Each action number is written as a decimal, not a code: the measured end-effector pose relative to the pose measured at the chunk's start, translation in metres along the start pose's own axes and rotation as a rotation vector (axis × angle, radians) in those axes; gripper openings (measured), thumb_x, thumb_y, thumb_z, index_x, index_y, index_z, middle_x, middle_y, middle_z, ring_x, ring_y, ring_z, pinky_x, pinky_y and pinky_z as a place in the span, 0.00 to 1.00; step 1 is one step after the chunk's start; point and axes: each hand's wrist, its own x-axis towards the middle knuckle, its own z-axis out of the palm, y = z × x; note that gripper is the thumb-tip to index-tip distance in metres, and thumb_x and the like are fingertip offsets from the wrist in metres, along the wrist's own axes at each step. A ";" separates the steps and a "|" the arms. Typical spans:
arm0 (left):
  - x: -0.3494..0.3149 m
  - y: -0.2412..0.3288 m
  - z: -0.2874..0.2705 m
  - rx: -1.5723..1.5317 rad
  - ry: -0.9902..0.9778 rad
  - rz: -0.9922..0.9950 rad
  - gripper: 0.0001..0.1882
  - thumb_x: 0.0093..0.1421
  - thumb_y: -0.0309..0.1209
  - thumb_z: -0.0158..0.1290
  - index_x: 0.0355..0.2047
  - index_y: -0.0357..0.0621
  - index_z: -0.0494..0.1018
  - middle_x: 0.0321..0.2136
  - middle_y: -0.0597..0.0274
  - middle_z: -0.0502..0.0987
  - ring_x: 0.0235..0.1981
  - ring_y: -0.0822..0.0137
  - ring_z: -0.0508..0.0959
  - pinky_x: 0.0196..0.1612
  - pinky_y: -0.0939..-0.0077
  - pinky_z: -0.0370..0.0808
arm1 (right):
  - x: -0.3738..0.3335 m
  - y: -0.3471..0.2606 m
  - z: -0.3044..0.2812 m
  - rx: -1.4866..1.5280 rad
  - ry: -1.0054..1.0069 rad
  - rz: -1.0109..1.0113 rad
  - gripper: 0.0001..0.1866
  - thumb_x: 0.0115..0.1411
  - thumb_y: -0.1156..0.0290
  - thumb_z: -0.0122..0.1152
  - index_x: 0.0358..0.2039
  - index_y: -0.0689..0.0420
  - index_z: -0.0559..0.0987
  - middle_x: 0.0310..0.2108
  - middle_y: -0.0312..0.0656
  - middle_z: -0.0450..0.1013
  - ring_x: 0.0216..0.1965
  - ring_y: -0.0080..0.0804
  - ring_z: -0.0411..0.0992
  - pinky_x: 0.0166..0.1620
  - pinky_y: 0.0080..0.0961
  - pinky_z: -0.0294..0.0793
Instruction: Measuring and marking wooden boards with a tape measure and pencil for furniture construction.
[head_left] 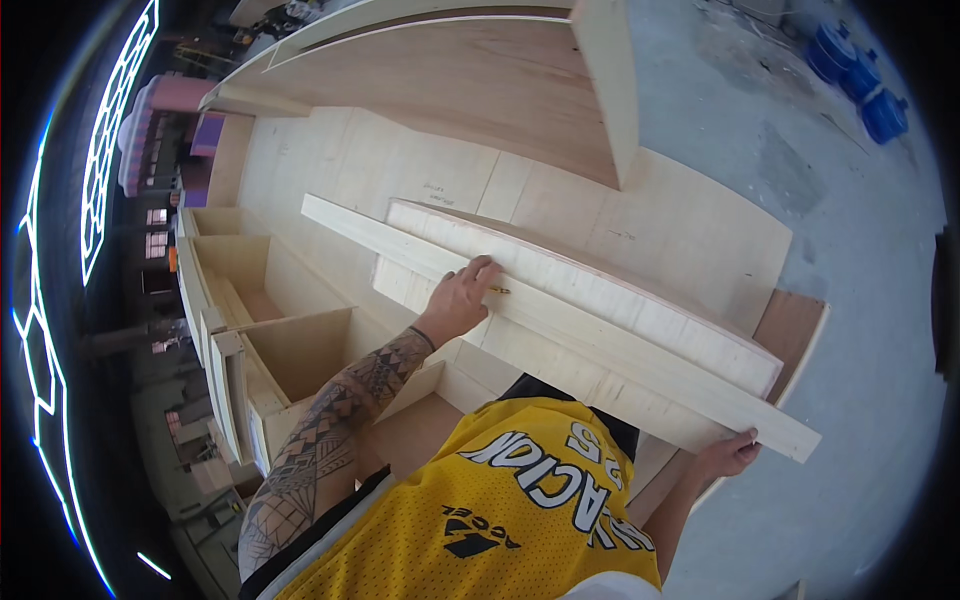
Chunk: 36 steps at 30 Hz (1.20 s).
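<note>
A long, pale wooden strip [620, 345] lies slantwise in front of me, from the upper left down to the lower right. My left hand [462, 298], on a tattooed arm, is closed over it left of its middle, with the fingertips at its far edge. A small yellow-and-dark object [499, 290] shows by those fingers; I cannot make out its kind. Near the strip's right end, my right hand [728, 455] grips the near edge, thumb on top and other fingers partly hidden. Beneath the strip is a pale plywood panel [570, 362], and a long plywood box-like piece [610, 285] runs along its far side.
A large plywood base panel [690, 230] extends beyond the work. An upright plywood piece [470, 75] stands at the far side. Open wooden compartments [300, 350] line the left. Several blue jugs [858, 75] sit on the grey floor [850, 350] at the far right.
</note>
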 end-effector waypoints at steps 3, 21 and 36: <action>-0.002 -0.004 0.000 -0.045 -0.050 -0.021 0.42 0.52 0.25 0.68 0.68 0.52 0.66 0.71 0.52 0.69 0.63 0.46 0.80 0.61 0.47 0.80 | 0.003 0.000 -0.002 -0.013 -0.006 0.029 0.30 0.81 0.51 0.59 0.61 0.71 0.80 0.51 0.50 0.83 0.47 0.35 0.78 0.54 0.33 0.78; -0.008 -0.016 0.004 -0.089 -0.036 0.036 0.44 0.53 0.25 0.67 0.71 0.47 0.67 0.71 0.54 0.71 0.59 0.46 0.82 0.61 0.53 0.80 | 0.010 0.009 -0.008 -0.172 0.016 0.019 0.30 0.80 0.50 0.60 0.57 0.71 0.82 0.50 0.52 0.82 0.48 0.38 0.79 0.54 0.33 0.78; -0.003 -0.017 0.001 -0.088 -0.062 0.044 0.43 0.53 0.25 0.69 0.70 0.48 0.67 0.68 0.54 0.73 0.60 0.48 0.81 0.61 0.53 0.79 | 0.006 0.003 -0.006 -0.150 0.033 -0.015 0.29 0.80 0.49 0.60 0.51 0.71 0.83 0.43 0.49 0.81 0.42 0.38 0.75 0.50 0.35 0.76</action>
